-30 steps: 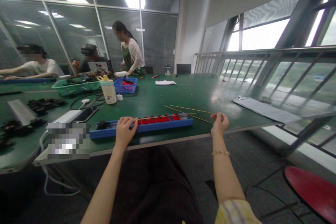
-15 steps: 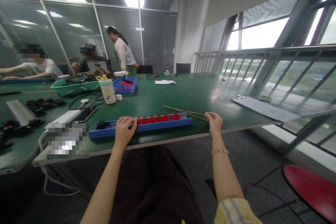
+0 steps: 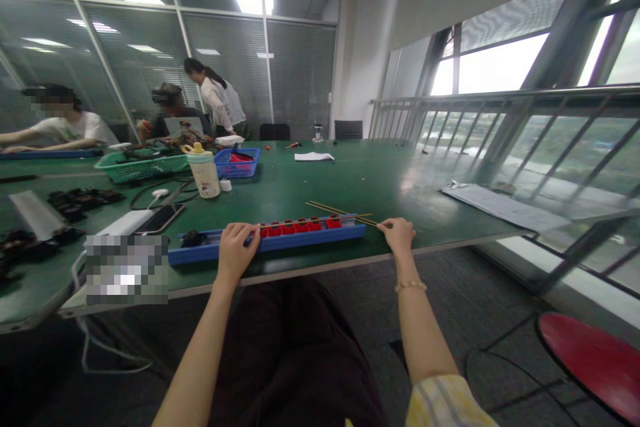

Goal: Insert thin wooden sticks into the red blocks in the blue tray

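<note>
My left hand point(image 3: 234, 248) curls over the front wall of a long blue plastic tray point(image 3: 265, 243), just left of a row of red connector blocks point(image 3: 296, 228) lying in it. A dark part point(image 3: 194, 238) sits at the tray's left end. My right hand point(image 3: 399, 235) rests on the table beyond the tray's right end, pinching the ends of thin bamboo sticks point(image 3: 345, 213). These sticks run left and away, passing above the tray's right end. Their far ends lie on the green work table point(image 3: 320, 180).
On the table stand a white bottle point(image 3: 204, 173), a blue basket point(image 3: 237, 163) and a green basket point(image 3: 140, 167). A phone point(image 3: 161, 218), a white power bank point(image 3: 125, 222) and dark parts lie left; papers point(image 3: 505, 208) lie right. Co-workers are at the far left. A red stool point(image 3: 590, 360) stands lower right.
My right hand has moved left toward the tray, drawing the sticks with it. The standing person has moved left. My left hand stays on the tray.
</note>
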The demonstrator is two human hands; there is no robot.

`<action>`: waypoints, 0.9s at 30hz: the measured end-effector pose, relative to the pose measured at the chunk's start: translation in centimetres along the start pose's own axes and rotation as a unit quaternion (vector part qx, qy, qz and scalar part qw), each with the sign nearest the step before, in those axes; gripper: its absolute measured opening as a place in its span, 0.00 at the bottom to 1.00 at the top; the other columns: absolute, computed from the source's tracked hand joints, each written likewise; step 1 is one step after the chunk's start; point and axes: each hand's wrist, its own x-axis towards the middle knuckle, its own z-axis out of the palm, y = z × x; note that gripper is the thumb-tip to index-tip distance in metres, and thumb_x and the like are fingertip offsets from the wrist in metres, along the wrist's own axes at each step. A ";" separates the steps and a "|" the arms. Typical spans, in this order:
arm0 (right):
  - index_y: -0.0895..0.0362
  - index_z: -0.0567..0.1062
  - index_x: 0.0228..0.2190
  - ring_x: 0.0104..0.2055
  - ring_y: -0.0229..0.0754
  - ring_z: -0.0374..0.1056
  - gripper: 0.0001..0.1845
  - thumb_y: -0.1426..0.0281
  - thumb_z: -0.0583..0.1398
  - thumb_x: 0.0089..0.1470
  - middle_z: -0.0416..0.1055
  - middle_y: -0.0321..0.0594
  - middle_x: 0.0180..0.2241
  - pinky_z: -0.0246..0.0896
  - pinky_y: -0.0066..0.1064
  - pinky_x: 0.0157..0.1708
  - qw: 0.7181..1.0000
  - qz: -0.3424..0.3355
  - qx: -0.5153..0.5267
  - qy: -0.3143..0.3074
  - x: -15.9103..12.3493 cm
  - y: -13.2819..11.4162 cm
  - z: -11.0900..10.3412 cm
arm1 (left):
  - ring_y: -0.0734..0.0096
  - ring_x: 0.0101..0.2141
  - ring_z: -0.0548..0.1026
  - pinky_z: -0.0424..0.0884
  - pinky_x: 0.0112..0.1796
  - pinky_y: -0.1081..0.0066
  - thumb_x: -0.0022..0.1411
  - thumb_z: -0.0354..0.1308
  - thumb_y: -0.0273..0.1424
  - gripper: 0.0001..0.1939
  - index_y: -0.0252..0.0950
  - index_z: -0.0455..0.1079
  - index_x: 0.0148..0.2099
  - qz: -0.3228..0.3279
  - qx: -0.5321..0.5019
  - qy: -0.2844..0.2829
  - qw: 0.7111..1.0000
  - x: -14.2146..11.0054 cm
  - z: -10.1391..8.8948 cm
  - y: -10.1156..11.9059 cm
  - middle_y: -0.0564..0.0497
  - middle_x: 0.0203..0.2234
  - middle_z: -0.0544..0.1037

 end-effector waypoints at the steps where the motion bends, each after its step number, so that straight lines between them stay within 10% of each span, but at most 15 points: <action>1: 0.53 0.82 0.28 0.47 0.56 0.65 0.10 0.61 0.64 0.51 0.76 0.48 0.44 0.55 0.44 0.43 1.000 0.001 -0.010 0.001 -0.1 -0.1 -0.1 | 0.63 0.37 0.72 0.70 0.43 0.63 0.66 0.56 0.33 0.07 0.39 0.74 0.38 0.000 -0.001 -0.001 1.000 0.0 0.0 0.0 0.49 0.33 0.79; 13: 0.48 0.82 0.38 0.50 0.51 0.65 0.14 0.71 0.57 0.58 0.76 0.42 0.44 0.49 0.47 0.49 0.997 -0.001 -0.026 -0.077 -0.3 -1.3 -0.8 | 0.64 0.37 0.72 0.69 0.43 0.63 0.67 0.55 0.34 0.08 0.39 0.74 0.38 -0.003 0.002 -0.004 1.000 0.0 0.0 0.0 0.49 0.33 0.79; 27: 0.52 0.84 0.35 0.45 0.55 0.66 0.18 0.75 0.55 0.53 0.72 0.53 0.40 0.55 0.53 0.48 0.998 0.051 -0.025 0.003 -0.8 -1.2 -0.6 | 0.63 0.38 0.72 0.69 0.44 0.62 0.67 0.53 0.34 0.08 0.40 0.73 0.38 -0.016 -0.003 -0.016 1.000 -0.1 0.1 0.0 0.49 0.34 0.79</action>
